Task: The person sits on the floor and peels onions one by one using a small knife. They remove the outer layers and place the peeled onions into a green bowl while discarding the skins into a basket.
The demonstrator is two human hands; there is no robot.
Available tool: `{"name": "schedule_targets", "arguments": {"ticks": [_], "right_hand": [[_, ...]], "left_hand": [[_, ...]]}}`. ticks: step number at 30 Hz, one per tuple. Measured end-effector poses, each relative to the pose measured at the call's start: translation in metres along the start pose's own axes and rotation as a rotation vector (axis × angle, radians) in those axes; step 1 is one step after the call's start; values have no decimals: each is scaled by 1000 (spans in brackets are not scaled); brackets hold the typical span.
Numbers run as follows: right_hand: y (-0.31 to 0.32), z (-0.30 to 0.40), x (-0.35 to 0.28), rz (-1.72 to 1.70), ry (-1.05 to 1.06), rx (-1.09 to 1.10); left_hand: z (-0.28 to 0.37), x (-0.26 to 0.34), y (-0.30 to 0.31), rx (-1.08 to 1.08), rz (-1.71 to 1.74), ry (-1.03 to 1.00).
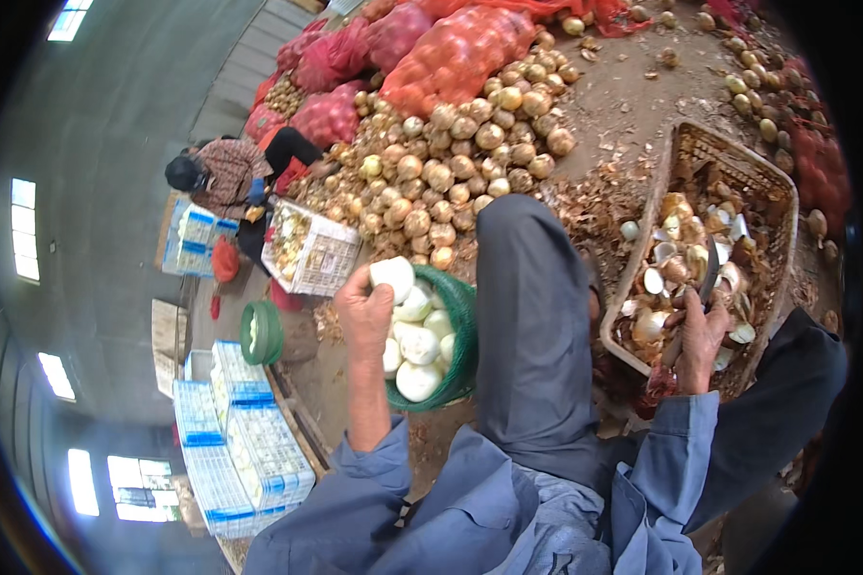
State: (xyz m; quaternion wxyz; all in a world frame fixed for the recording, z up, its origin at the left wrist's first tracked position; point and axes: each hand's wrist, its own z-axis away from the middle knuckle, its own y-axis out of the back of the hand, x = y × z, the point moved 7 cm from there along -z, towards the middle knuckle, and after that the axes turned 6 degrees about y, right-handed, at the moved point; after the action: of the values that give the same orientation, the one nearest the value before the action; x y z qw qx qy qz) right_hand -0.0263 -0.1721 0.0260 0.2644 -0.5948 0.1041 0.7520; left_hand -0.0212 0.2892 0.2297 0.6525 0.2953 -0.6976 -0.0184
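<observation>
A peeled white onion (393,279) is gripped in my left hand (363,309), above the rim of a green mesh basket (464,316). Several peeled onions (418,346) fill that basket, left of my bent knee. My right hand (701,334) is closed around a knife (710,269), its blade pointing away from me. Beneath the knife stands a plastic crate (629,277) between my legs, holding onion skins and cut onion pieces (651,325). The knife's handle is mostly hidden by my fingers.
Unpeeled onions (439,180) are heaped ahead, with red mesh sacks (453,54) behind. Another person (223,172) sits at the left beside a white crate (323,251). A green bucket (273,334) and stacked white-and-blue crates (266,449) stand at the left. Skins litter the floor (611,86).
</observation>
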Motion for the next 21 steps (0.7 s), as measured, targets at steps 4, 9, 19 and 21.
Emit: {"name": "schedule_targets", "arguments": {"ticks": [4,9,19,21], "right_hand": [[-10,3,4,8,-38,-58],[-14,6,1,67,-91,-47],[-9,-5,30,85,-71,-81],[-7,-7,35,115,-73,-85]], "left_hand": [[42,-79,94,194,-246,261],[100,-163,126,269,-373,433],[133,-210,172,295,-891,494],[127,-190,165,368,-1033,363]]}}
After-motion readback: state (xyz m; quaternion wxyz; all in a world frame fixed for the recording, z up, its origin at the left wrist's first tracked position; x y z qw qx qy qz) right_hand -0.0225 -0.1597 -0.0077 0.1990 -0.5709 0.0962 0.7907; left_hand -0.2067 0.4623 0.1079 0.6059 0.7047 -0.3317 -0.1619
